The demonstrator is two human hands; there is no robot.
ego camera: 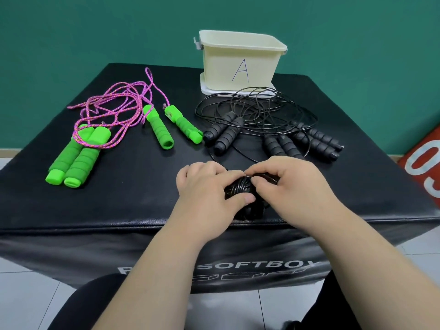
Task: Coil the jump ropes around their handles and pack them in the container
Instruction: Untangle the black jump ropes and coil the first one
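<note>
My left hand (209,186) grips a pair of black jump-rope handles (240,190) with black cord wound around them, near the front edge of the black box. My right hand (292,184) pinches the thin black cord at the top of the coil. A loose strand runs back from it to a tangle of black cord (259,108). Three pairs of black foam handles (223,134) lie in that tangle. Two pink ropes (114,108) with green foam handles (76,156) lie at the left. The cream container (240,60) marked "A" stands at the back.
Everything lies on a black padded soft box (133,191) against a green wall. A white lid (206,88) sits under the container. A red cushion with white figures (426,167) leans at the right. Tiled floor shows below, and my dark-clothed knees.
</note>
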